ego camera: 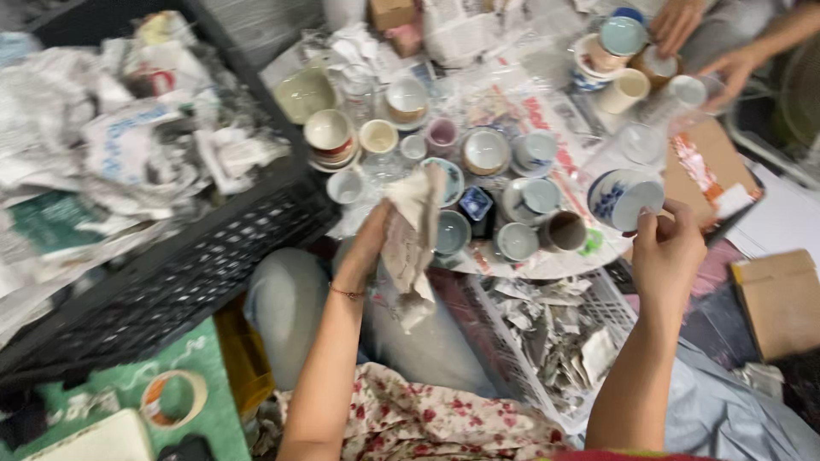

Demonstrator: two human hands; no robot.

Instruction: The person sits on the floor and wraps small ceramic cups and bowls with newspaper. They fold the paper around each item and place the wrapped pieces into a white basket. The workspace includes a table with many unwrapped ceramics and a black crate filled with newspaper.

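My left hand (369, 243) grips a crumpled sheet of newspaper (410, 239) that hangs down over my knee. My right hand (666, 252) is raised at the right, its fingers pinched on a small pale cup (642, 198) next to a blue-and-white patterned bowl (608, 198). Between the hands, many small ceramic cups and bowls (487, 154) stand on spread newspaper on the floor. The picture is blurred by motion.
A black plastic crate (171, 282) full of crumpled newspaper fills the left. A white basket (555, 341) of paper scraps lies by my right arm. A tape roll (173, 399) lies on a green mat. Another person's hands (683, 26) touch cups at top right. Cardboard (781, 299) lies right.
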